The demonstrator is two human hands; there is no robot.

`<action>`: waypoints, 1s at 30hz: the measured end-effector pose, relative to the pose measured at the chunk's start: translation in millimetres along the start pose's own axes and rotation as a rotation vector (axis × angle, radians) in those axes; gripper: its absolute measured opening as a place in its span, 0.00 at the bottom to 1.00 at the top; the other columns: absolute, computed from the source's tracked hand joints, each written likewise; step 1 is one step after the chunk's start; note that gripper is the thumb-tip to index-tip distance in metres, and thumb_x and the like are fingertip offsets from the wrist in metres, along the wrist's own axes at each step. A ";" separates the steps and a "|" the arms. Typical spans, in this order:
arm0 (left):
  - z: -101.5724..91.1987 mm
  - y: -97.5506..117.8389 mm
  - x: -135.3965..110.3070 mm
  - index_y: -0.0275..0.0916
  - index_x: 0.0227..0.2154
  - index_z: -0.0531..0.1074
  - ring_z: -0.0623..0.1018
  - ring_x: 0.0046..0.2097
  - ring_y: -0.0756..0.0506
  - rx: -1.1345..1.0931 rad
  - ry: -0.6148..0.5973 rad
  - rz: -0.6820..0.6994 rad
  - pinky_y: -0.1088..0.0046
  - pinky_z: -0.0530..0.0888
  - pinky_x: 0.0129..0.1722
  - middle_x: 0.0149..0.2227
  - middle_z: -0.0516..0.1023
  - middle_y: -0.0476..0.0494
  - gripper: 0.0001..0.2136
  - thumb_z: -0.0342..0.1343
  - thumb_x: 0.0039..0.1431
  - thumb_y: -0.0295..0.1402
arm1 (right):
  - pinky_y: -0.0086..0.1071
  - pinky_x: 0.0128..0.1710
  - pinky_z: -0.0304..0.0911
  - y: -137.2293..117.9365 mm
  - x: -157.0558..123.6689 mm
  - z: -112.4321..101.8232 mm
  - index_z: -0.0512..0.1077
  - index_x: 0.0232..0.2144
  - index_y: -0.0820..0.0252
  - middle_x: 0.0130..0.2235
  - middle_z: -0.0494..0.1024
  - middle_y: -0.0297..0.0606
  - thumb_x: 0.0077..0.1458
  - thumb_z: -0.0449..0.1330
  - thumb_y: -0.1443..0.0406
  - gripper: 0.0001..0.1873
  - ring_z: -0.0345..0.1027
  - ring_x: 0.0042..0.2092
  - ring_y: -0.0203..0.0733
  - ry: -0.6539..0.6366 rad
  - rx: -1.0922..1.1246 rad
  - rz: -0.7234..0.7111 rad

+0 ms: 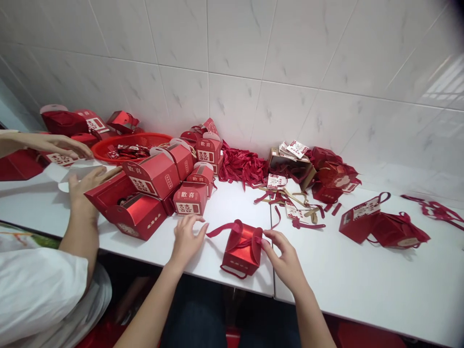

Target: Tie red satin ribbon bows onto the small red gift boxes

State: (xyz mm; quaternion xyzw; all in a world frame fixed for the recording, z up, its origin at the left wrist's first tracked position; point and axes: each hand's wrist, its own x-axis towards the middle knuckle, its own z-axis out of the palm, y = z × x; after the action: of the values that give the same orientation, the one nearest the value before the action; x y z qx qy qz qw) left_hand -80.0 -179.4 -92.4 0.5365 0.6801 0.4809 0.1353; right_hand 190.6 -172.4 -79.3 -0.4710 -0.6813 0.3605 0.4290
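Far left: a co-worker's two hands [87,186], one against a pale unfolded carton; the body is cut off by the frame.

Left: open red box [145,215] beside stacked red boxes [154,171]; a knock from an elbow could topple the upper ones. Contents of the open box mostly shadowed.

Centre-left: the person's left hand [186,241], thumb and fingers apart, beside the free end of a ribbon [223,230]; whether it touches is unclear.

Centre: red gift box [241,258], standing near the front edge of the surface [333,280], ribbon across its top. A hard or one-sided pull could tip or drag it over the edge, or crease its flaps. The ribbon's crossing is hard to make out.

Centre-right: right hand [284,256], thumb and forefinger at the box's right flap; whether they grip cannot be told.

Right: two red boxes [384,229], contents hidden.
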 end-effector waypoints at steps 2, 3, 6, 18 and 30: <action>12.8 18.4 -1.6 0.41 0.31 0.70 0.71 0.43 0.41 -0.241 -0.130 0.017 0.67 0.66 0.47 0.36 0.73 0.44 0.08 0.53 0.54 0.40 | 0.41 0.46 0.64 1.1 1.5 9.6 0.69 0.39 0.58 0.42 0.74 0.43 0.55 0.57 0.55 0.14 0.69 0.44 0.46 -0.008 0.047 0.021; 18.2 26.1 -2.8 0.41 0.31 0.69 0.72 0.41 0.43 -0.344 -0.220 0.002 0.69 0.67 0.44 0.35 0.72 0.45 0.09 0.52 0.55 0.41 | 0.39 0.43 0.65 1.9 2.6 13.6 0.69 0.38 0.58 0.39 0.74 0.42 0.54 0.58 0.55 0.14 0.69 0.41 0.45 -0.011 0.074 0.043; 26.9 38.5 -6.6 0.40 0.30 0.67 0.70 0.33 0.48 -0.467 -0.423 -0.026 0.76 0.68 0.32 0.30 0.69 0.49 0.11 0.53 0.55 0.43 | 0.34 0.33 0.64 5.2 6.6 19.1 0.66 0.32 0.58 0.31 0.73 0.37 0.53 0.59 0.53 0.15 0.67 0.33 0.40 -0.030 0.197 0.123; -1.0 36.5 -1.0 0.38 0.20 0.65 0.66 0.28 0.50 -0.593 -0.643 -0.154 0.74 0.65 0.30 0.24 0.66 0.49 0.16 0.55 0.55 0.44 | 0.30 0.28 0.57 -0.6 22.4 -15.0 0.68 0.34 0.59 0.25 0.68 0.31 0.50 0.61 0.53 0.16 0.62 0.28 0.35 -0.126 0.344 0.166; -18.5 7.6 15.5 0.38 0.21 0.65 0.60 0.21 0.54 -0.480 -0.487 -0.261 0.80 0.55 0.20 0.20 0.61 0.55 0.15 0.65 0.42 0.42 | 0.30 0.24 0.53 12.8 26.9 -43.4 0.70 0.29 0.59 0.21 0.65 0.30 0.47 0.63 0.50 0.19 0.56 0.24 0.35 -0.121 0.133 0.135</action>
State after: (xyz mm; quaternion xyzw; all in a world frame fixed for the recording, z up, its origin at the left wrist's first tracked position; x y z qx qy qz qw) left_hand -94.4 -175.8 -71.9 0.4968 0.5585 0.4638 0.4755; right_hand 229.8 -139.2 -68.0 -0.4639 -0.6472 0.4606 0.3921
